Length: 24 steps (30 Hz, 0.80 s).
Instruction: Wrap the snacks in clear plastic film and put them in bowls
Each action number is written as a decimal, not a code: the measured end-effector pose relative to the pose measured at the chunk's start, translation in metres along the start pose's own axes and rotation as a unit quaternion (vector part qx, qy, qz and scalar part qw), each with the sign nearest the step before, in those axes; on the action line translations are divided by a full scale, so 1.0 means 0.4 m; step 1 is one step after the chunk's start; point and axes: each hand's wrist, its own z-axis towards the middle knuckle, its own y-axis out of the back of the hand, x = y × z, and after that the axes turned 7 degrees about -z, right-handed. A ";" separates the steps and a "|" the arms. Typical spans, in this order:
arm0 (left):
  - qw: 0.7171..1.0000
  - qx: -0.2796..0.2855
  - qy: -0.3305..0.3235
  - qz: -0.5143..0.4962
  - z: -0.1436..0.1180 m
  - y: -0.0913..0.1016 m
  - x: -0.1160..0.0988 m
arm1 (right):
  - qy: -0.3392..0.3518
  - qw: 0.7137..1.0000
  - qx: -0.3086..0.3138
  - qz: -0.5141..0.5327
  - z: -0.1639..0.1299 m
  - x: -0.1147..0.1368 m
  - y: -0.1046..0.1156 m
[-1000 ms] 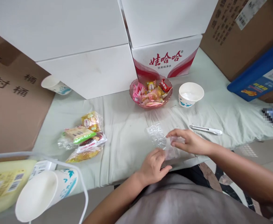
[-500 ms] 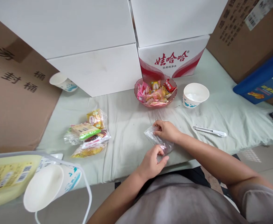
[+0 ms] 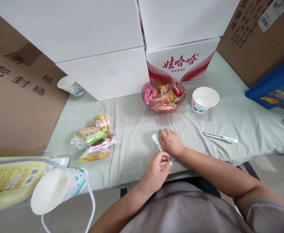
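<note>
A crumpled clear plastic bag (image 3: 156, 141) lies on the pale green cloth (image 3: 132, 129) near the table's front edge. My right hand (image 3: 171, 142) lies palm down on top of it and covers most of it. My left hand (image 3: 156, 168) pinches the bag's near end between thumb and fingers, right at the cloth's edge. Only the bag's left tip shows beside my right hand.
A pink bowl of wrapped sweets (image 3: 163, 96) and a white paper cup (image 3: 204, 99) stand behind my hands. A white utility knife (image 3: 219, 137) lies to the right, a snack bag pile (image 3: 95, 137) to the left. White cartons (image 3: 103, 48) and brown cardboard boxes (image 3: 18, 97) ring the table.
My right hand swept left across the bag and pressed it flat, so the bag went from puffed up to mostly covered. My left hand kept its pinch on the near end.
</note>
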 end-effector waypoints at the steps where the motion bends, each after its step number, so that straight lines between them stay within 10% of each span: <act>1: 0.999 -0.023 -0.015 0.026 0.004 0.014 -0.006 | 0.005 1.000 0.003 -0.007 0.000 0.000 -0.001; 4: 0.979 -0.079 -0.093 0.163 0.048 0.066 -0.022 | 0.015 1.000 0.006 -0.020 0.000 0.000 -0.001; 9: 0.925 -0.006 -0.123 0.360 0.172 0.114 -0.005 | 0.014 0.999 0.007 -0.031 -0.003 0.009 0.002; 18: 0.882 -0.011 -0.192 0.430 0.204 0.098 0.070 | -0.063 0.992 -0.091 -0.064 -0.036 -0.118 0.055; 24: 0.879 -0.012 -0.202 0.432 0.200 0.100 0.068 | 0.267 0.959 -0.090 -0.004 -0.191 -0.102 0.032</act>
